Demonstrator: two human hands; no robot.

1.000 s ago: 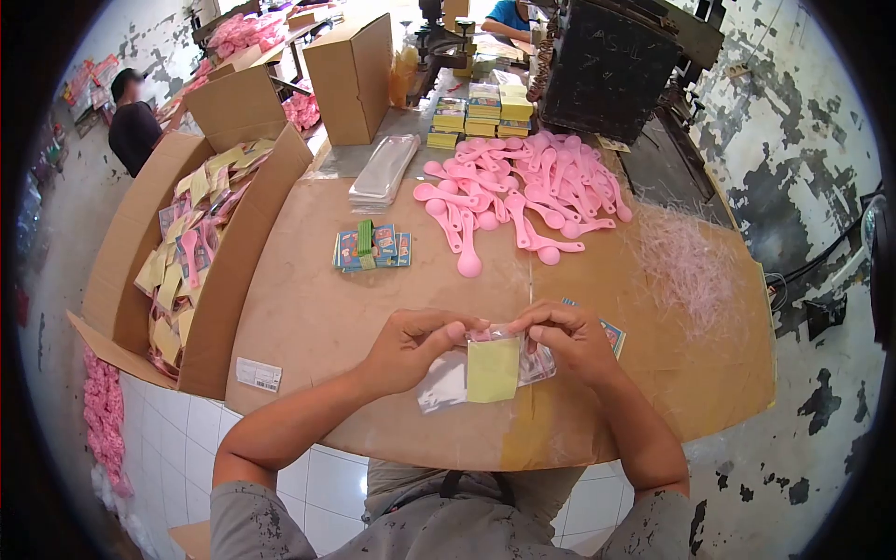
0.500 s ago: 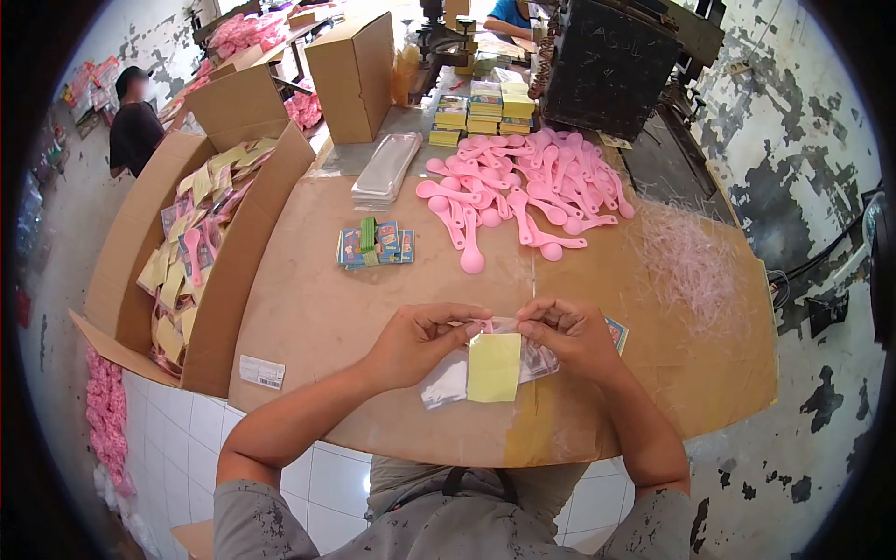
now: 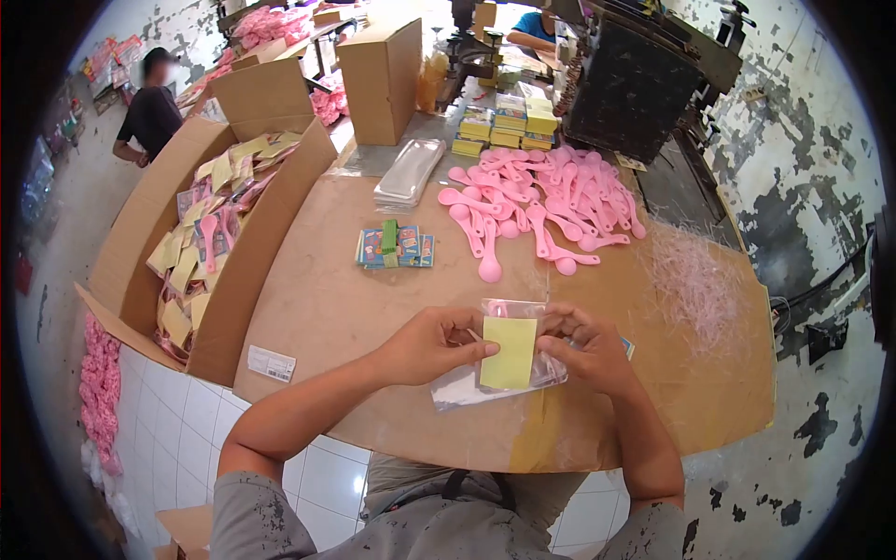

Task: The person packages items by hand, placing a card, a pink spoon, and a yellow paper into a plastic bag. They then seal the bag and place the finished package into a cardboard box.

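Between my hands is a clear plastic bag (image 3: 514,308) with a yellow card (image 3: 509,353) in it and something pink near its top. My left hand (image 3: 439,345) pinches the bag's left edge between thumb and fingers. On the right edge, my right hand (image 3: 583,347) is closed in the same way. Flat clear bags (image 3: 457,389) lie on the cardboard-covered table beneath. Part of a blue card (image 3: 627,348) shows behind my right hand. Farther forward lie a heap of pink spoons (image 3: 541,205) and a banded bundle of blue cards (image 3: 394,246).
An open carton (image 3: 280,224) of packed bags stands at the left. Clear sleeves (image 3: 409,175), card stacks (image 3: 509,121) and a dark machine (image 3: 630,84) are at the back. Pink shreds (image 3: 695,280) lie right. One person (image 3: 154,110) stands back left; another (image 3: 534,35) is behind the machine.
Both hands have moved from the bag's top down to its sides. The bag's top now stands up, uncovered. The whole view has shifted slightly.
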